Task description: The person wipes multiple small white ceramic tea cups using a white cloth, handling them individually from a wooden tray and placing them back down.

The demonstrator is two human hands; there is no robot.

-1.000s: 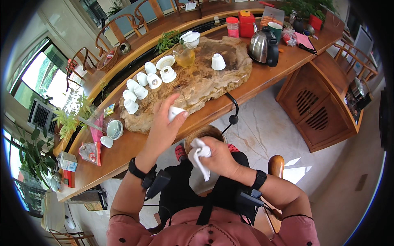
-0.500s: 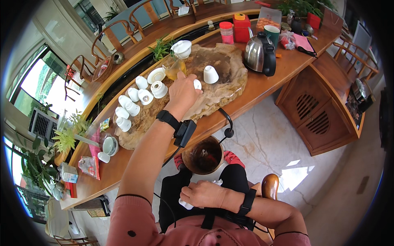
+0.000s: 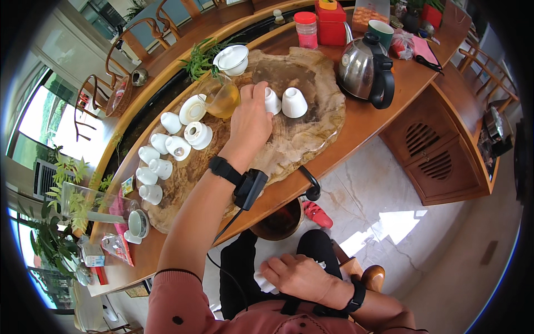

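On the carved stone-like tea tray (image 3: 311, 131), my left hand (image 3: 249, 123) is closed around a small white teacup (image 3: 272, 102), partly hidden by its fingers. Right of it, apart or barely so, a second white teacup (image 3: 294, 103) stands upside down. A glass pitcher (image 3: 223, 100) of yellow tea is just left of my fingers, with a white saucer (image 3: 193, 109) and a white strainer stand (image 3: 198, 135) nearby. Several white cups (image 3: 161, 168) are grouped at the tray's left. Over my lap, my right hand (image 3: 297, 276) is closed on a crumpled white cloth (image 3: 266, 283).
A steel kettle (image 3: 360, 69) stands right of the tray. Behind it are a red-lidded jar (image 3: 305, 30) and a red canister (image 3: 331, 25). A lidded white bowl (image 3: 231, 59) sits at the tray's back edge. Below the table edge is a bucket (image 3: 278, 222).
My left hand has brought its teacup close beside the standing one, and it now sits upside down there. My right hand with the cloth has shifted slightly right and down. The view has shifted.
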